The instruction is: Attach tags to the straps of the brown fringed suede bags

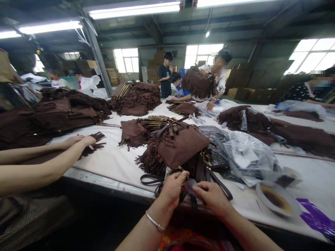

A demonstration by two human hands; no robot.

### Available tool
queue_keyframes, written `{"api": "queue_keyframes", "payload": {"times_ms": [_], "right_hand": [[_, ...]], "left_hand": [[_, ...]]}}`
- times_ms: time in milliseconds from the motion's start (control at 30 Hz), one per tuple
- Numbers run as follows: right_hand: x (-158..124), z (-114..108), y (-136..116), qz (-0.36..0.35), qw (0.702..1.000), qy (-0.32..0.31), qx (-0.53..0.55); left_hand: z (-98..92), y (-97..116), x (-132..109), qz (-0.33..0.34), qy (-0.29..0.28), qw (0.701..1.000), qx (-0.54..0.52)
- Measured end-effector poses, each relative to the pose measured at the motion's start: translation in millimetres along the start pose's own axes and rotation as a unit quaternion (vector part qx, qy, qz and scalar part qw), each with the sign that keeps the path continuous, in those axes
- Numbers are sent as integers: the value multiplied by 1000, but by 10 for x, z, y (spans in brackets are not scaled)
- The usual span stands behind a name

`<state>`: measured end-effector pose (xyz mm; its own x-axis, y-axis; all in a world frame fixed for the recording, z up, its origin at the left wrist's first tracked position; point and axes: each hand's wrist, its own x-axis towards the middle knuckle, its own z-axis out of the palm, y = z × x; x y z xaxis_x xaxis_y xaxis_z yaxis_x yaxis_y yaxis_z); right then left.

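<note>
At the table's near edge, my left hand [171, 186] is closed at the front corner of a brown fringed bag [180, 146], by its zipper end. What exactly the left fingers pinch is partly hidden. My right hand [213, 195] pinches a small translucent plastic piece [191, 184] that stretches across towards the left hand. The bag lies on other fringed bags, with gold metal clasps [205, 158] at its side. Dark wrist straps [151, 179] hang around my hands over the edge.
A clear plastic bag [248, 153] and a dish with brown residue [277, 198] lie to the right, beside purple plastic [318, 218]. Piles of brown bags [62, 111] stand left and behind. A co-worker's arms [52, 167] reach in at left; another person [220, 75] lifts a bag across the table.
</note>
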<state>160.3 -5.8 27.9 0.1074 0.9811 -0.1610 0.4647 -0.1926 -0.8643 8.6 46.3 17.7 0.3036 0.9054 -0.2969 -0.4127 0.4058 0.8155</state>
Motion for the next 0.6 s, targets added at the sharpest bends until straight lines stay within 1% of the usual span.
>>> {"api": "queue_keyframes", "payload": {"times_ms": [100, 200, 300, 433, 533, 600], "right_hand": [[109, 49, -42, 20, 999, -3, 35], [195, 99, -114, 15, 998, -6, 63], [253, 137, -191, 8, 997, -15, 80], [336, 200, -211, 0, 992, -17, 124], [398, 265, -180, -1, 989, -3, 149], [423, 302, -172, 10, 984, -5, 175]], "left_hand": [[-49, 0, -70, -3, 2, 1000, -5], [-124, -5, -145, -3, 16, 1000, 9], [-182, -10, -191, 17, 28, 999, 27], [-194, -22, -181, 51, 16, 998, 41], [-179, -64, -142, 62, 22, 996, 63], [-162, -103, -121, 69, 30, 994, 82]]}}
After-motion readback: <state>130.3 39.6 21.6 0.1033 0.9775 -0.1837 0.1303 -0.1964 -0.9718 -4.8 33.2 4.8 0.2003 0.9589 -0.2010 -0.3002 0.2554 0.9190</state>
